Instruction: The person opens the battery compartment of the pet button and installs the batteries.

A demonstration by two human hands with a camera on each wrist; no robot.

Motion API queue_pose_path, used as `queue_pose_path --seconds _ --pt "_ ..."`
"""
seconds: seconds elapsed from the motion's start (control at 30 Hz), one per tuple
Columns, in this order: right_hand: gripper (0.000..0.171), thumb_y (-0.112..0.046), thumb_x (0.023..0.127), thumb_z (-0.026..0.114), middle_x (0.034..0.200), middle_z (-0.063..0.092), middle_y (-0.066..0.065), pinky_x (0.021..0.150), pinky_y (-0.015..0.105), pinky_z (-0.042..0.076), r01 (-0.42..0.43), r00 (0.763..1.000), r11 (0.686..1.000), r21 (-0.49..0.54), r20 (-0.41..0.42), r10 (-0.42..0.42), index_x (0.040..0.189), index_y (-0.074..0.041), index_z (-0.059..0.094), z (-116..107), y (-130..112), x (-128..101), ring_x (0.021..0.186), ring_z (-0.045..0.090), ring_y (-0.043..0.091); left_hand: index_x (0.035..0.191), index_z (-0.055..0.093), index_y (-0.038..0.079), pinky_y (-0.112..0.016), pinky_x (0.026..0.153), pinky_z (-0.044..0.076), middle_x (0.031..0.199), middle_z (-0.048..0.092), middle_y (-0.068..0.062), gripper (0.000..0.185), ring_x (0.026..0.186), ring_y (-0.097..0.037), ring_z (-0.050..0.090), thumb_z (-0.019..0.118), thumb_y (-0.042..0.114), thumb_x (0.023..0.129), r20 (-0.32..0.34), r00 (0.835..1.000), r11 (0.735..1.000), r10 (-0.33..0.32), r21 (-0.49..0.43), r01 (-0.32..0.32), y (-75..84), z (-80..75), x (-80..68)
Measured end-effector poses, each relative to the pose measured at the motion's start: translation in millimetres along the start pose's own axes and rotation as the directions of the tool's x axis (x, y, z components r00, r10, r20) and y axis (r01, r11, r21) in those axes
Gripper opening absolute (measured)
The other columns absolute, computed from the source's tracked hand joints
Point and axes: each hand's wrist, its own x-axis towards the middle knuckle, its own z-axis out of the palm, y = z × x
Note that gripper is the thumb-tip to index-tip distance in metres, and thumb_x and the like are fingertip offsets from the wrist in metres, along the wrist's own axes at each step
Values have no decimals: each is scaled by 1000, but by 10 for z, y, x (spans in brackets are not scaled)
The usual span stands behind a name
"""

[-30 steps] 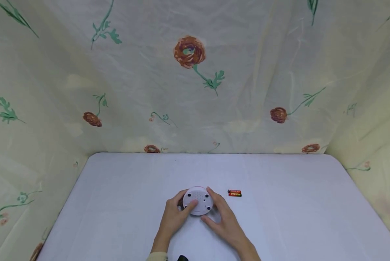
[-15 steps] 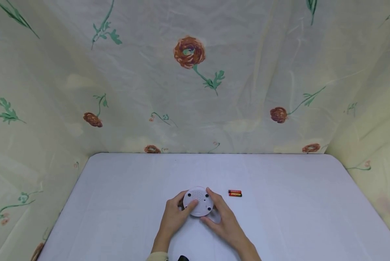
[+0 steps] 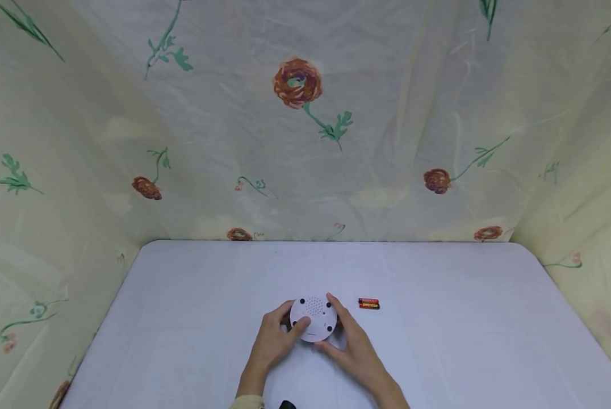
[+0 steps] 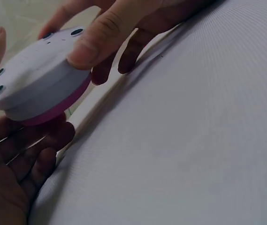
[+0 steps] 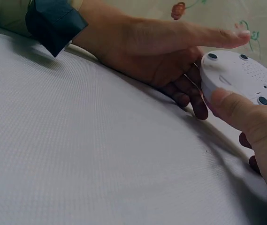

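A round white device [image 3: 313,318] with a pink rim is held just above the white table [image 3: 448,341], underside up, showing dark rubber feet and a patch of small holes. My left hand [image 3: 284,328] grips its left side, thumb on top and fingers curled underneath. My right hand [image 3: 337,330] grips the right side with the thumb on the near edge. The left wrist view shows the device [image 4: 34,79] over my left palm [image 4: 11,183]. In the right wrist view the device [image 5: 241,77] sits between my right thumb [image 5: 236,112] and my left hand [image 5: 147,47].
Two red batteries [image 3: 368,304] lie side by side on the table, a short way right of the hands. Floral cream cloth [image 3: 305,142] hangs as walls behind and on both sides. A dark strap [image 5: 53,23] wraps my left wrist.
The device has shifted slightly right and its underside faces the head camera a little more squarely. Both hands keep their hold; the batteries have not moved.
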Motion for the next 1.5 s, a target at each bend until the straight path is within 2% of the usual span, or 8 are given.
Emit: queue_pose_path --seconds 0.1,0.33,0.5,0.6,0.9,1.17,1.33,1.5 --pt "95 -36 74 78 148 42 2 108 9 21 -85 996 996 30 8 84 150 -24 23 -5 -15 -10 135 41 16 125 59 21 -18 64 43 90 63 8 48 71 -3 52 68 44 84 -7 998 998 55 -25 -55 1 -11 -9" --pt "89 -29 77 76 134 56 0 98 29 45 -152 988 982 110 35 149 149 -26 24 -27 -22 -12 115 57 12 143 37 33 -20 81 46 120 55 12 91 91 -4 54 83 44 66 52 993 992 110 -68 -107 -48 -28 -17" --pt "86 -31 81 73 143 48 0 102 30 42 -178 984 977 120 45 174 150 -24 24 -36 -17 -1 121 54 14 147 32 27 -22 87 43 126 50 12 104 104 -7 49 84 50 59 65 986 988 151 -21 -150 -81 -11 5" --pt "84 -32 82 72 143 47 -1 103 27 40 -184 983 976 117 45 180 150 -24 24 -40 -27 -1 123 52 14 146 34 25 -24 89 43 132 47 11 104 112 -7 48 84 49 59 66 985 987 161 -31 -160 -80 -13 8" --pt "80 -30 85 70 145 46 -3 107 16 29 -173 985 980 99 30 171 150 -29 24 -42 -39 -1 129 47 15 144 35 34 -20 79 41 123 52 18 99 89 -5 48 82 53 59 78 989 992 128 -12 -128 -70 -28 6" --pt "79 -35 86 68 152 35 -1 110 16 20 -194 981 979 69 44 191 150 -26 23 -35 -50 -3 139 35 19 145 32 34 -28 93 45 139 48 12 99 114 -5 51 79 59 61 83 988 990 131 36 -134 -76 -18 8" --pt "80 -38 87 65 154 32 -1 111 20 20 -209 977 978 13 57 208 151 -26 19 -43 -62 -14 140 32 16 144 33 35 -30 95 44 142 45 13 97 116 -5 50 77 62 62 92 990 992 110 48 -114 -69 -6 -7" --pt "80 -37 89 63 155 30 2 108 10 14 -197 979 980 -10 56 198 152 -23 17 -49 -89 -22 141 31 19 144 34 35 -31 95 44 141 46 14 96 114 -5 51 78 61 62 86 991 994 104 25 -106 -58 -1 -9"
